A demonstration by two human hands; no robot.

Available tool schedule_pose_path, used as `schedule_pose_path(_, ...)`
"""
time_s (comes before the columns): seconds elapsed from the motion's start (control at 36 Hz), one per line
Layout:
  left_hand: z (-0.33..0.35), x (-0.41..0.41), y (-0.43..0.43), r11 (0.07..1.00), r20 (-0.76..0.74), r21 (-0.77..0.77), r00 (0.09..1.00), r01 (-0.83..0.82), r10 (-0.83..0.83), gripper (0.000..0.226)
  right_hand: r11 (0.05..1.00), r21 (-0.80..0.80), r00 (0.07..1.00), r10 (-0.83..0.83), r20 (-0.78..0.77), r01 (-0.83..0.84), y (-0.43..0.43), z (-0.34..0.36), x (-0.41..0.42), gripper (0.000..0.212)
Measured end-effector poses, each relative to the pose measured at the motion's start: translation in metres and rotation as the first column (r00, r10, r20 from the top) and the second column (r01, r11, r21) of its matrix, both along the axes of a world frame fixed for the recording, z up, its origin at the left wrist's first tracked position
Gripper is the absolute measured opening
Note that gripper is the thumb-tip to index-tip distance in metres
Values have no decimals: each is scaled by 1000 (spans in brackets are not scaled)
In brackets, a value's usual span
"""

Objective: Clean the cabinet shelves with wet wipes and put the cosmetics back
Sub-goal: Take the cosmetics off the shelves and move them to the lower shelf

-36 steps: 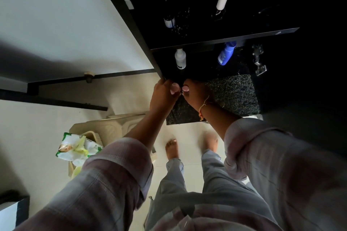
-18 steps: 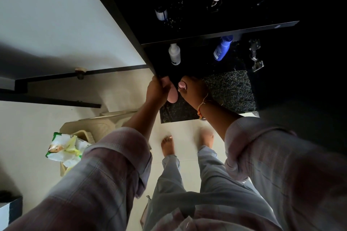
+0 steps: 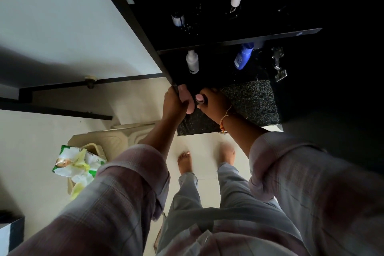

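The left hand (image 3: 173, 106) curls round one pink tube (image 3: 188, 103), held at the front corner of the dark cabinet (image 3: 218, 16). The tube's long axis runs near to far, with its rounded end toward the person. Just beside it, the right hand (image 3: 215, 105) pinches one small dark piece (image 3: 202, 101), too dim to identify. Four containers sit inside: two on the upper shelf (image 3: 239, 40), and below it a white bottle (image 3: 192, 62) and a blue bottle (image 3: 244, 56). One wipes pack (image 3: 76, 164) lies at the left.
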State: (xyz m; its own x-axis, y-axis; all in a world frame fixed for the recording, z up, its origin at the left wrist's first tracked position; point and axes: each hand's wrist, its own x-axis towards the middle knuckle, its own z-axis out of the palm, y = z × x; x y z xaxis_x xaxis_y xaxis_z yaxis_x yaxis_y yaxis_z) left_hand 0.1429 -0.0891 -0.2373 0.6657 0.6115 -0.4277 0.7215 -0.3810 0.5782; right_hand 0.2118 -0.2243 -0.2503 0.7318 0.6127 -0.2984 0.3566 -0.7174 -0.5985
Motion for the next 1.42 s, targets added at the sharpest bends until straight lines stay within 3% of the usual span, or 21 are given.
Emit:
schedule_pose_path(0.14,39,-14,-11,985,76,105,986,139,-147,53,999,-14,999,-31,12,31,-13,28,-4,42)
schedule_pose_path(0.31,94,-28,-21,926,174,272,933,261,-314,47,994,47,981,-103,164,96,-22,84,-10,45)
schedule_pose_path(0.53,175,-9,-24,844,441,505,786,182,-433,37,945,286,855,-275,440,157,-30,169,-11,26)
schedule_pose_path(0.61,201,1,-24,849,521,510,736,137,-432,36,912,369,786,-358,503,180,-29,198,-3,24)
schedule_pose_path(0.75,223,20,-21,902,614,430,717,47,-330,39,868,452,759,-434,485,206,-21,228,25,27)
schedule_pose_path(0.89,231,42,-15,906,578,421,757,43,-304,60,891,377,757,-424,497,252,-12,235,53,49)
schedule_pose_path(1.06,229,64,-6,906,463,403,824,131,-326,64,946,271,824,-296,483,180,-6,228,76,57)
schedule_pose_path(1.28,224,72,7,920,449,368,841,135,-302,38,954,278,844,-238,481,110,-4,220,91,37)
schedule_pose_path(1.42,219,74,14,919,435,369,849,135,-300,37,954,270,850,-250,464,133,-2,217,97,20)
